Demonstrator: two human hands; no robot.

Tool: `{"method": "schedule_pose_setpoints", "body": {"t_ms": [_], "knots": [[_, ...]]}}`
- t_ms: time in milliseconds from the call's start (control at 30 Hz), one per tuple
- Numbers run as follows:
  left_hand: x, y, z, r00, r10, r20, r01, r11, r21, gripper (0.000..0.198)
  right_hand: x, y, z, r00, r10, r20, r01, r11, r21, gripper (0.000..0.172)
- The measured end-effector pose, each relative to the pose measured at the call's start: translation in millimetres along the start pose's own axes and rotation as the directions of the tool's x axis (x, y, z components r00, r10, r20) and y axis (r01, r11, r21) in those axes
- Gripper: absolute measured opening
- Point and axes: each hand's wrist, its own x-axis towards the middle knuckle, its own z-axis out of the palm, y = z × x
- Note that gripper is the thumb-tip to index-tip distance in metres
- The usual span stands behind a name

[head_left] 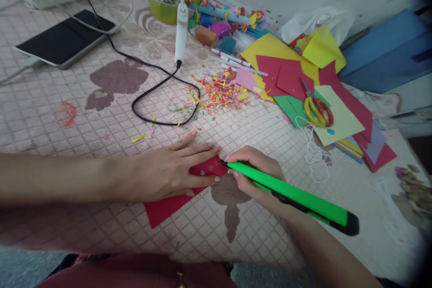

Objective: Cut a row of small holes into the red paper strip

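Note:
My left hand [168,168] lies flat, fingers spread, over a piece of red paper [162,210] on the patterned tablecloth. Between its fingertips a darker red part [211,167] shows small greyish dots or holes; much of the paper is hidden under the palm. My right hand [258,168] is closed around a green and black utility knife [293,189]. The knife's dark tip points left and meets the upper right edge of the red piece, close to my left fingertips.
A white glue gun [181,31] stands behind, its black cord [135,103] looped on the cloth. Paper scraps [222,92] lie beyond my hands. At right are coloured sheets [340,119], scissors [317,110] and white string [313,148]. A black-topped device [67,38] lies at left.

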Motion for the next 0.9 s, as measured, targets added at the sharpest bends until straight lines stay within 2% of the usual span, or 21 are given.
{"method": "schedule_pose_setpoints", "body": {"t_ms": [267,500,700,900], "knots": [[0,6,-0.5,1.0,-0.019,0.005,0.019,0.999,0.037,0.038,-3,1,1,1.0,0.017,-0.007,-0.017,1.0,-0.01,0.028],[2,11,1.8,0.998,-0.058,-0.009,0.058,0.997,0.051,0.054,-3,-3,3,0.999,0.035,-0.031,-0.035,0.999,-0.015,0.027],[0,-1,-1.6,1.0,0.016,0.014,-0.017,0.999,0.037,0.042,-3,-2,5,0.997,0.057,-0.046,-0.058,0.998,-0.022,0.025],[1,5,-0.4,0.999,-0.045,0.021,0.044,0.997,0.064,0.047,-4,-6,3,0.994,0.105,-0.018,-0.105,0.994,-0.015,0.023]]}}
